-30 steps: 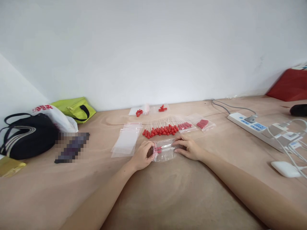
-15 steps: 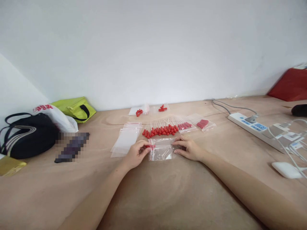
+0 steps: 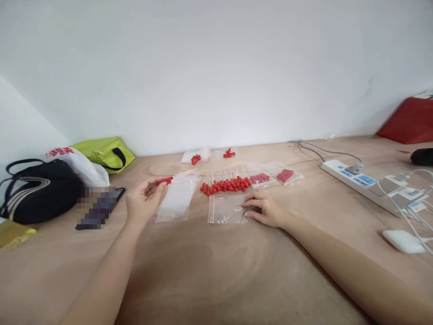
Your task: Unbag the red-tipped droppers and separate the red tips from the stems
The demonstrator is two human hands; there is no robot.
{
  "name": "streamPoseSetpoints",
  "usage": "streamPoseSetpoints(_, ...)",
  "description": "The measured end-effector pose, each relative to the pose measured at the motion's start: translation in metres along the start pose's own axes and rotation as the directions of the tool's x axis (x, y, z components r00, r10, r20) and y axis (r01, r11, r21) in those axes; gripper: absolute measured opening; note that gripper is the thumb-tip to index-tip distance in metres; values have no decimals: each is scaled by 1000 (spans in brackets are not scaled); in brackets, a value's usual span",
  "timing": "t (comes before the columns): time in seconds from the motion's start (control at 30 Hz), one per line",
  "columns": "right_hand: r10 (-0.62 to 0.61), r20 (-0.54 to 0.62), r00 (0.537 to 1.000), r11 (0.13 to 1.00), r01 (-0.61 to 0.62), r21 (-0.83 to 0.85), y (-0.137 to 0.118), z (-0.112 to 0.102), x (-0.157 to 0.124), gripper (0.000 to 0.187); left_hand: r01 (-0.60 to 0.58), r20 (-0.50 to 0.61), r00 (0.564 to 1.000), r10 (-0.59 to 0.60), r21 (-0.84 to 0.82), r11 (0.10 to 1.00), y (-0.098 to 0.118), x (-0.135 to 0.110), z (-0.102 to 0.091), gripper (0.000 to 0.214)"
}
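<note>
Head view, with the clear zip bag as the dial's centre and twelve toward the wall: the bag lies flat on the tabletop, a red line along its nine o'clock edge. At three o'clock the right hand has its fingers, half curled, touching the bag's edge; whether they pinch or just press cannot be told. Toward ten o'clock the left hand is raised, thumb and fingers closed around something red; one piece or several is unclear. Just beside it, also toward ten, lies a stack of pale bags, red lines across their tops.

At twelve, near the clear bag, sits a row of red bulb-ended pieces, thin pale sticks behind. Two filled bags are near two o'clock.

At about ten, a white plastic bag carries large red lettering, too warped to read, beside a lime bag. At nine, coarse pixels hide the screen of a phone. At three, a power strip has blue socket panels, markings too small to read.
</note>
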State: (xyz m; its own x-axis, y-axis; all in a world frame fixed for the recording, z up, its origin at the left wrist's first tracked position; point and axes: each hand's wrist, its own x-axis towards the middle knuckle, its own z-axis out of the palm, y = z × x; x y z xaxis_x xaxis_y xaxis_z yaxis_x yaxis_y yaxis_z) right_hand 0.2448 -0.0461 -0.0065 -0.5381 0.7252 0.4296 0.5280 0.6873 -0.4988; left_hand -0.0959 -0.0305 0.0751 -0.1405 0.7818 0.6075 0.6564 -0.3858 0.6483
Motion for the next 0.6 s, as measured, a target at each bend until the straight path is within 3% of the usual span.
streamPoseSetpoints(0.1,0,2,1000,1000,0,0,-1,0,0,26,-198,-44,977,210,186,962,4,1,19,22)
streamPoseSetpoints(0.23,-4,5,1000,1000,4,12,-1,-1,1,26,-411,145,911,386,271,870,0,0,54,21)
streamPoseSetpoints(0.4,-2,6,1000,1000,2,10,-1,-2,2,25,-536,371,818,440,211,818,-11,-3,82,28)
streamPoseSetpoints(0.6,-5,1,1000,1000,5,8,-1,-1,2,25,-511,455,803,386,189,839,-20,-12,93,31)
